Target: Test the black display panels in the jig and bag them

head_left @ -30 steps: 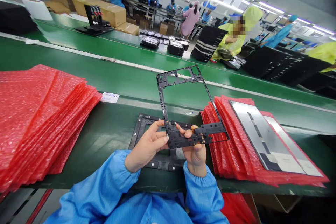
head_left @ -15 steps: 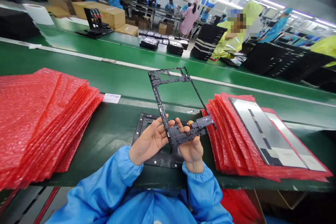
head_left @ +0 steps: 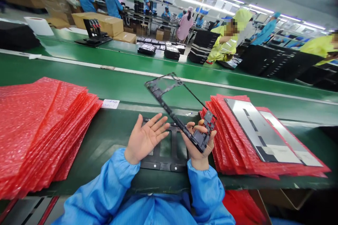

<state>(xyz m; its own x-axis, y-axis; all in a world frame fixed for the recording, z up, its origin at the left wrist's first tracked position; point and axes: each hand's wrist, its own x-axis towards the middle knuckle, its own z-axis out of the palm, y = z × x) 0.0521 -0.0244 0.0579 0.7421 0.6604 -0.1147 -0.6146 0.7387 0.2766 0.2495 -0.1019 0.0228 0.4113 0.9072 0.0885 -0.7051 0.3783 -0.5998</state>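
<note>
Now the right hand (head_left: 196, 158) is gripping the lower end of a black rectangular mid-frame (head_left: 158, 89), its fingers (head_left: 192, 125) curled and clamped on the thick end section, while the left hand (head_left: 145, 139) is hanging open just beside it, fingers spread apart and touching nothing. The frame is tilting up and away from the person, above and slightly beyond the black assembly jig (head_left: 158, 163). It is looking light and fairly stiff, but its long side rails are appearing thin and could flex or snap if it is levered by one end, so the solid, wider end sections are seeming the safer places to hold, ideally with one hand on each. Its smooth dark surface may be slightly slippery. The jig is lying flat on the green table (head_left: 113, 137), with a stack of red bubble bags (head_left: 44, 126) left of it and a white paper label (head_left: 110, 103) just beyond that stack's corner. Right of the jig, another red stack (head_left: 232, 147) is carrying silver display panels (head_left: 253, 126). Far beyond the jig, co-workers (head_left: 113, 3) are working among cardboard cartons (head_left: 97, 19) under long strip lights (head_left: 206, 5).
</note>
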